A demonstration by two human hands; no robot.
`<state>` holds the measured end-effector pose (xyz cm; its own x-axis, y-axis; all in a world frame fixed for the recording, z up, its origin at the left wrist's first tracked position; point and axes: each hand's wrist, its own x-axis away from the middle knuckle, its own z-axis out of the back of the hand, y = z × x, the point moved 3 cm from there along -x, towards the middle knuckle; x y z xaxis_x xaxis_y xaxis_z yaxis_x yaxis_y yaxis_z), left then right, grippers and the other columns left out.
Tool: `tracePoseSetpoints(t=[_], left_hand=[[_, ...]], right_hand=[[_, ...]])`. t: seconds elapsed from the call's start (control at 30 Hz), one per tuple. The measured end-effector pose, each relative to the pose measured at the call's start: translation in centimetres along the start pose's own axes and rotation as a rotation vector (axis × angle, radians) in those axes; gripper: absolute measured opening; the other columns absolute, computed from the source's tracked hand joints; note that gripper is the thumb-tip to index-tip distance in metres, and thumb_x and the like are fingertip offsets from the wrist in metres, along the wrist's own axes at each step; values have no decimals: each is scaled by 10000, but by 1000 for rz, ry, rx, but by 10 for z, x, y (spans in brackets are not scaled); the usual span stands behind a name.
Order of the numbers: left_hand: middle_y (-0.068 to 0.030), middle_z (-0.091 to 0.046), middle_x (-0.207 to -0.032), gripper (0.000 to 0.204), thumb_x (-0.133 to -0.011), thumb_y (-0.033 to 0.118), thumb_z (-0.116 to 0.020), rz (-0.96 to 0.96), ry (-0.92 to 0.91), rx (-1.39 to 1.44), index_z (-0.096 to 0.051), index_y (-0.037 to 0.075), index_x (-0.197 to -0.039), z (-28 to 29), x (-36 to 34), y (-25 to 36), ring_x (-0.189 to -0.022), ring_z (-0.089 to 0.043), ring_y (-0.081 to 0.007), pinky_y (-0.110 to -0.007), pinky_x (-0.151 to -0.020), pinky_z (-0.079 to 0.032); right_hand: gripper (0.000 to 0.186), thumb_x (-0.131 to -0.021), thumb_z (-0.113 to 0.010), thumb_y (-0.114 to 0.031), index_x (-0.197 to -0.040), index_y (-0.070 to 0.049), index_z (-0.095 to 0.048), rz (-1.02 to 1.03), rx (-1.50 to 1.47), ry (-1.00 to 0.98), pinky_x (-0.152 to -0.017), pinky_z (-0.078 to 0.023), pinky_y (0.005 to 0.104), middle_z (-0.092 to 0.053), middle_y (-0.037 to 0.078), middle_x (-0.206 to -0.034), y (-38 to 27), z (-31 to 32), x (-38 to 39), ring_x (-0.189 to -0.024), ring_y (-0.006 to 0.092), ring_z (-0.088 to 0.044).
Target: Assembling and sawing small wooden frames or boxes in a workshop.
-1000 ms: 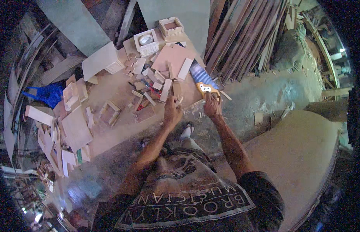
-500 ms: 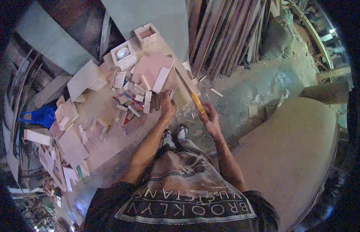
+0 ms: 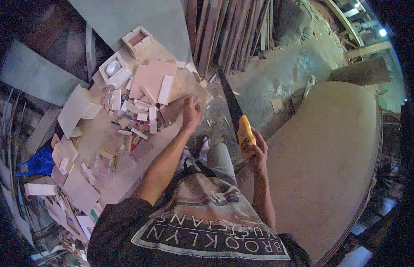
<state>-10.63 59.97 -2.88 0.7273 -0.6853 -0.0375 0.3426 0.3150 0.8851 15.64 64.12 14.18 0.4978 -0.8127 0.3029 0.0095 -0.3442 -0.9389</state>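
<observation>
My right hand [image 3: 256, 149] is wrapped round the yellow handle of a handsaw [image 3: 232, 104]. Its dark blade points away from me, out past the bench's right edge. At the near right edge of the workbench [image 3: 89, 138], my left hand [image 3: 191, 114] is curled closed; whatever lies inside its fingers, if anything, is hidden. Just left of it a brown board [image 3: 173, 110] lies on the bench. Beyond that are a pinkish flat panel [image 3: 152, 75] and a pale wooden strip [image 3: 165, 90] resting at its right side.
Small wood offcuts and two box frames, one a white frame with a round inset [image 3: 113, 69], crowd the bench. A large curved-edged sheet stack [image 3: 327, 164] stands at my right. Tall planks [image 3: 233, 35] lean at the back. Scraps litter the floor [image 3: 260, 89].
The saw has swung away from the bench edge to the right, its blade now apart from the boards. My view has turned, so the bench appears further left.
</observation>
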Motion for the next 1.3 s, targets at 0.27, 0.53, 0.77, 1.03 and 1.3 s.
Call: tracePoseSetpoints(t=[0.27, 0.53, 0.77, 1.03, 1.3], left_hand=[[-244, -524, -1030, 284, -794, 60, -537, -88, 33, -172, -489, -20, -1062, -11, -38, -9, -1024, -475, -419, -478, -910, -364], [-235, -501, -1172, 377, -864, 128, -466, -141, 176, -593, -478, 84, -1238, -21, -23, 15, -1133, -422, -428, -518, -941, -348], [-262, -498, -1165, 276, -829, 147, -527, 359, -59, -220, -574, 24, -1072, -37, -33, -2, -1120, -429, -439, -517, -933, -359], [-210, -570, -1023, 243, -850, 232, -533, -12, 362, -302, -613, 24, -949, -41, -37, -10, -1076, -456, -420, -530, -922, -347], [-192, -591, -1006, 261, -845, 274, -566, 75, 373, -127, -624, 52, -971, -48, -43, -30, -974, -523, -383, -490, -911, -362]], right_hand=[[557, -873, -608, -287, -1319, 4, -445, -18, 169, -41, -873, -420, 285, -559, 66, -1165, 19, -29, -8, -995, 153, -526], [507, -940, -527, -269, -1344, 14, -407, 18, 148, -45, -765, -421, 238, -555, 53, -1077, 64, -46, -56, -859, 113, -502], [451, -954, -501, -250, -1314, 16, -436, 10, 268, -83, -677, -407, 221, -538, 9, -928, 108, -45, -52, -754, 84, -460], [392, -948, -524, -232, -1264, -1, -502, -47, 212, 29, -562, -355, 207, -512, -24, -790, 103, -48, -55, -657, 41, -416], [393, -934, -557, -221, -1237, 26, -530, 73, 443, 82, -692, -449, 239, -599, 25, -895, 88, -54, -43, -775, 76, -519]])
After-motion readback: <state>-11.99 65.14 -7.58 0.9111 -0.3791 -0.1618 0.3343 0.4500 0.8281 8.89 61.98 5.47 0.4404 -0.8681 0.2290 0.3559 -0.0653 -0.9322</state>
